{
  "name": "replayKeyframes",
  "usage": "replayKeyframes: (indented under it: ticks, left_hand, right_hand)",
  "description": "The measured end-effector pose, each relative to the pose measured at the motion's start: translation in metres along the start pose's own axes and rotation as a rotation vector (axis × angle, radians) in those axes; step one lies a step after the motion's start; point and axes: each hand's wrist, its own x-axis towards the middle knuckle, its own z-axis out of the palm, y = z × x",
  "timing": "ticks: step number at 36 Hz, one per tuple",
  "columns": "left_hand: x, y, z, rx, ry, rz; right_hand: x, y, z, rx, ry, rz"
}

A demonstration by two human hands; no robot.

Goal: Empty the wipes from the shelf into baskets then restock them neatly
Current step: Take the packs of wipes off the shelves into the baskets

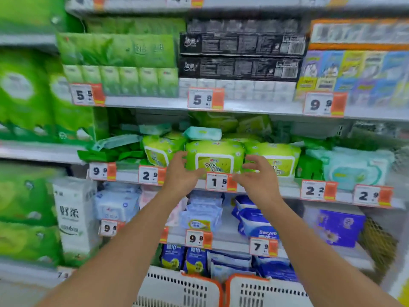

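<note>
Both hands, left hand (pixel 182 171) and right hand (pixel 254 173), sit either side of the lime-green wipes pack (pixel 214 157) at frame centre on the shelf (pixel 287 191), grip wide and holding nothing, probably about to lift it down into the baskets (pixel 183 289) at the bottom.

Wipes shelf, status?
Left hand and right hand open, flanking the middle lime wipes pack, no grip yet. Baskets below. Mint pack sits on top.

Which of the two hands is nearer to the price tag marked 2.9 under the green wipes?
Left. The left hand is just right of that 2.9 price tag, almost beside it. The right hand is farther right, past the 1.5 tag.
</note>
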Motion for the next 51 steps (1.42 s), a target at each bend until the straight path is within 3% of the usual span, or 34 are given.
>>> replayKeyframes:
  ticks: [4, 9, 14, 26, 33, 37, 40, 45, 51]
  left_hand:
    - [0.029, -0.035, 0.006, -0.005, 0.022, 0.083]
    - [0.066, -0.046, 0.018, -0.034, -0.04, 0.07]
    - [0.09, -0.066, 0.039, 0.063, 0.002, 0.152]
    - [0.076, -0.062, 0.03, -0.012, 0.081, 0.298]
    - [0.055, -0.016, 0.005, -0.106, 0.048, 0.527]
    - [0.036, -0.029, -0.008, -0.142, 0.037, 0.375]
    - [0.011, -0.047, -0.018, -0.166, -0.036, 0.199]
    - [-0.024, -0.072, -0.042, -0.169, -0.1, 0.038]
    - [-0.054, -0.089, -0.071, -0.07, -0.096, -0.086]
  right_hand:
    - [0.031, 0.016, 0.025, -0.211, 0.063, -0.129]
    - [0.062, 0.009, 0.044, -0.308, 0.016, -0.053]
    - [0.068, 0.017, 0.059, -0.221, 0.075, -0.035]
    - [0.047, 0.015, 0.052, 0.062, 0.213, -0.328]
    - [0.024, 0.003, 0.033, 0.29, 0.191, -0.27]
    - [0.004, -0.002, 0.025, 0.149, 0.189, -0.351]
    - [-0.011, -0.004, 0.025, 0.093, 0.077, -0.375]
    - [-0.036, 0.008, 0.044, 0.136, -0.106, -0.225]
    - [-0.05, 0.017, 0.069, 0.16, -0.183, -0.098]
